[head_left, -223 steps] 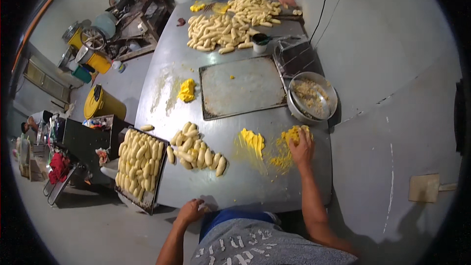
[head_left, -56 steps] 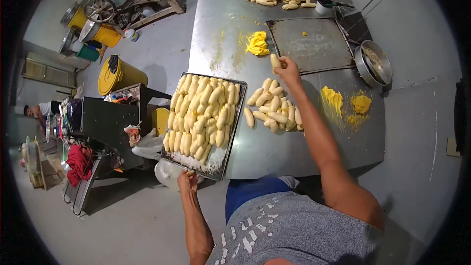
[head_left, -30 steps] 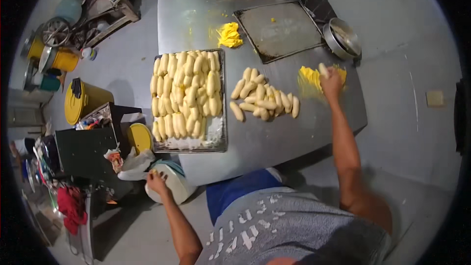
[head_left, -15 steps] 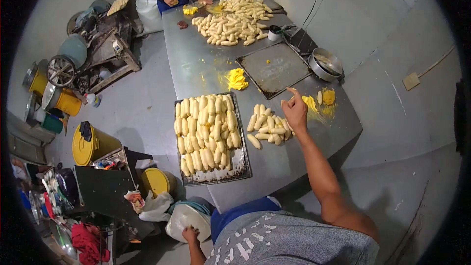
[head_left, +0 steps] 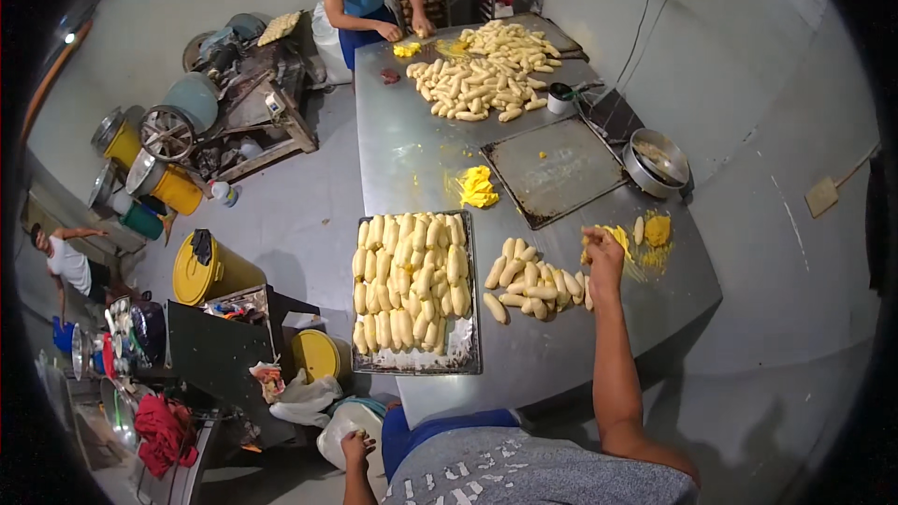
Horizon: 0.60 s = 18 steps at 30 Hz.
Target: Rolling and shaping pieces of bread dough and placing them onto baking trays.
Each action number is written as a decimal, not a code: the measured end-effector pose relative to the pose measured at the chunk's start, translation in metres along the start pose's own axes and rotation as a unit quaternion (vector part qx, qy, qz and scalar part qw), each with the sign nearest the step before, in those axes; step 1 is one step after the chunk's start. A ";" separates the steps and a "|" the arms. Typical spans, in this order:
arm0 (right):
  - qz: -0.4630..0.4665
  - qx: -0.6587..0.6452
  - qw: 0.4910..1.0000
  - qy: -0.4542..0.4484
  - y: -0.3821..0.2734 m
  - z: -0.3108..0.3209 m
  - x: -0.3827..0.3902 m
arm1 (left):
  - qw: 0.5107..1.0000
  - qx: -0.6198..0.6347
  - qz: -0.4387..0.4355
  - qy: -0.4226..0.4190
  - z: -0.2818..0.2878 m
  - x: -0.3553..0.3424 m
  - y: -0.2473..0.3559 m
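Observation:
My right hand [head_left: 605, 259] hovers above the right part of the metal table, fingers bent and a little apart. It is beside a smear of soft yellow paste [head_left: 620, 241] and a loose pile of pale dough rolls [head_left: 535, 279]. I see nothing held in it. Off the table's near edge, my left hand [head_left: 356, 447] hangs low with curled fingers over a white sack [head_left: 337, 440]; a small pale spot shows at its fingertips. Rows of glossy dough rolls [head_left: 412, 271] fill most of a dark-rimmed baking tray [head_left: 463, 355] left of the loose pile.
A bare baking tray [head_left: 552, 168], a round metal pan [head_left: 658, 164] and a yellow lump [head_left: 478, 187] lie farther back. At the far end a co-worker [head_left: 367, 0] handles dough beside a large heap of rolls [head_left: 482, 75]. Yellow bins [head_left: 210, 271] stand left. Another person [head_left: 75, 262] is far left.
The view has shifted, so the table sits lower and more to the right. My right hand has moved right, closer to the yellow paste. The co-worker's hands have come together.

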State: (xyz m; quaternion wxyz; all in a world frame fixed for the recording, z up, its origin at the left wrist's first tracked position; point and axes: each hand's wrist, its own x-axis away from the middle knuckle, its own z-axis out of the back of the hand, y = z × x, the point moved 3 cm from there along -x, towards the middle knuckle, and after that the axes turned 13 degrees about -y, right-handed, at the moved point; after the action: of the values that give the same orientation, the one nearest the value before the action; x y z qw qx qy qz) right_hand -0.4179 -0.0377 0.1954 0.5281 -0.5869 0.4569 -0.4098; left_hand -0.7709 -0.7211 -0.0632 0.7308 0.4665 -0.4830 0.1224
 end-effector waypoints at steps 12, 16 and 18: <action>0.279 0.441 0.794 0.312 -0.122 0.153 -0.068 | 0.999 -0.036 -0.019 -0.011 -0.008 0.017 0.034; 0.055 0.595 0.785 0.163 0.005 0.368 -0.125 | 0.996 -0.043 0.009 -0.078 -0.040 -0.023 0.028; -0.025 0.557 0.819 0.134 0.071 0.323 -0.107 | 0.996 -0.067 0.012 -0.051 -0.019 -0.001 0.019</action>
State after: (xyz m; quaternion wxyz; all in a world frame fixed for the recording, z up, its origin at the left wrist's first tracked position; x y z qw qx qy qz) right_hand -0.1403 0.1435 0.0905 0.6882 -0.1425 0.2020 -0.6821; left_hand -0.7720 -0.6951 -0.0550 0.7335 0.4160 -0.5322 0.0751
